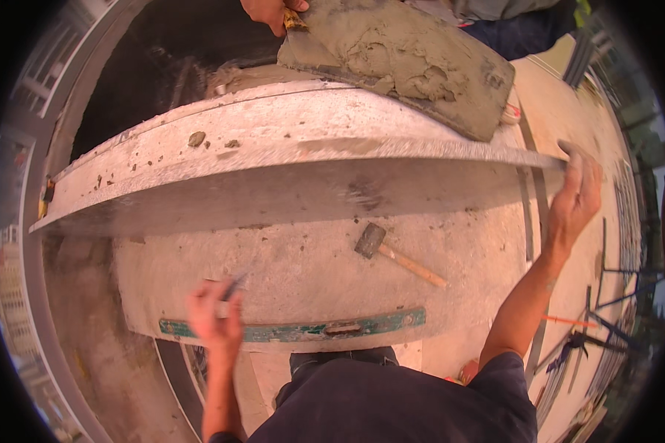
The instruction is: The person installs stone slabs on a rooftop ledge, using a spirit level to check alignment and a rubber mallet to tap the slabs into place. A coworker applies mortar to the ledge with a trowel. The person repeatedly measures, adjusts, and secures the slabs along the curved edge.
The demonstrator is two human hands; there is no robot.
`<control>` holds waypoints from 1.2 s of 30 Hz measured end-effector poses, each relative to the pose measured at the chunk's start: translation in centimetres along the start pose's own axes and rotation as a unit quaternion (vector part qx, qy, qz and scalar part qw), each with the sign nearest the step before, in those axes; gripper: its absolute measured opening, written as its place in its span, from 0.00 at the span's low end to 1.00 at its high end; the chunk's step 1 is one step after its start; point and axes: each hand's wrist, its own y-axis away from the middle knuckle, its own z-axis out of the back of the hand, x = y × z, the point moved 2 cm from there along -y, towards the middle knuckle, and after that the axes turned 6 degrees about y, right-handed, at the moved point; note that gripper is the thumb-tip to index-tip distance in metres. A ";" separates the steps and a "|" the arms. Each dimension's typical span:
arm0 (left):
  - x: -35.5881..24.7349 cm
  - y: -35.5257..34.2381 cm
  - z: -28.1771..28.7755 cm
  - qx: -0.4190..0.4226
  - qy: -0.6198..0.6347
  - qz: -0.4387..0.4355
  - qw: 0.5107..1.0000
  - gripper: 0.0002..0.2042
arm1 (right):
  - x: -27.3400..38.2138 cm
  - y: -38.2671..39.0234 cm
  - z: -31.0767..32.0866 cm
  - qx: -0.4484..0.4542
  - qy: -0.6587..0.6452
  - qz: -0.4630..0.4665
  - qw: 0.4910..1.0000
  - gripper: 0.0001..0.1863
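My right hand (578,192) grips the right end of a long grey stone slab (295,184), raised on its edge across the worktop. Below it, my left hand (216,314), smeared by motion, has its fingers closed around a small dark thin object (233,284) that I cannot make out. A rubber mallet (369,240) with a wooden handle lies on the pale surface (148,273) under the slab. A long green level (273,332) lies along that surface's near edge, below my left hand. Behind the slab is a white ledge (258,125) with mortar crumbs.
A co-worker's hand (270,13) holds a yellow-handled tool at a mortar-covered board (399,70) beyond the ledge. A dark recess (148,74) lies at upper left, a metal frame (33,184) along the left. Metal rods and stands (591,332) are on the right floor.
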 end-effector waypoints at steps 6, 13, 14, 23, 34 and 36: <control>-16.5 -17.4 9.5 -0.108 0.096 -0.077 0.987 0.15 | -5.2 1.7 -3.1 0.029 0.007 0.061 0.998 0.14; -26.6 -30.7 1.3 0.214 0.177 0.050 0.959 0.08 | -6.1 1.9 -4.5 -0.052 -0.018 0.089 0.994 0.21; -26.9 -31.3 -0.1 0.234 0.179 0.089 0.951 0.08 | -6.2 1.9 -4.5 -0.055 -0.021 0.102 0.993 0.22; -26.8 -34.1 -5.2 0.377 0.129 0.171 0.901 0.15 | -8.5 3.0 -5.8 -0.115 -0.037 0.171 0.978 0.28; -24.7 -33.3 -8.3 0.488 0.057 0.259 0.832 0.12 | -8.0 2.6 -6.3 -0.150 -0.060 0.176 0.971 0.30; -24.7 -33.4 -8.7 0.500 0.056 0.227 0.834 0.12 | -8.3 2.9 -6.3 -0.166 -0.056 0.171 0.969 0.25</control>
